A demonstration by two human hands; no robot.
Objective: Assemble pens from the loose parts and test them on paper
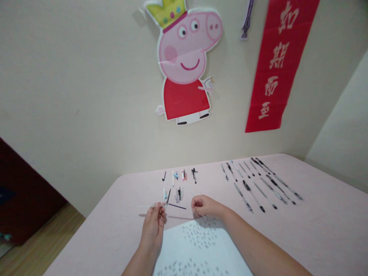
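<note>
My left hand [155, 219] is closed in a pinch on a thin pen refill [177, 206], held level above the table. Its dark length points right and a clear, pale end pokes out to the left. To the right, my right hand [205, 206] rests by the top edge of a written sheet of paper [175, 245], fingers curled together; what they hold, if anything, is hidden. Just beyond my left hand lie a dark stick-like pen part [168, 195], a light blue and white pen part [165, 193] and a cluster of clear and black pen parts [179, 194].
Small groups of pen parts, including a pink and white one [183, 175] and a black one [194, 175], lie farther back. Several pens and refills [258, 191] are laid in two rows at right on the pink tabletop [109, 222]. The wall [86, 115] rises behind.
</note>
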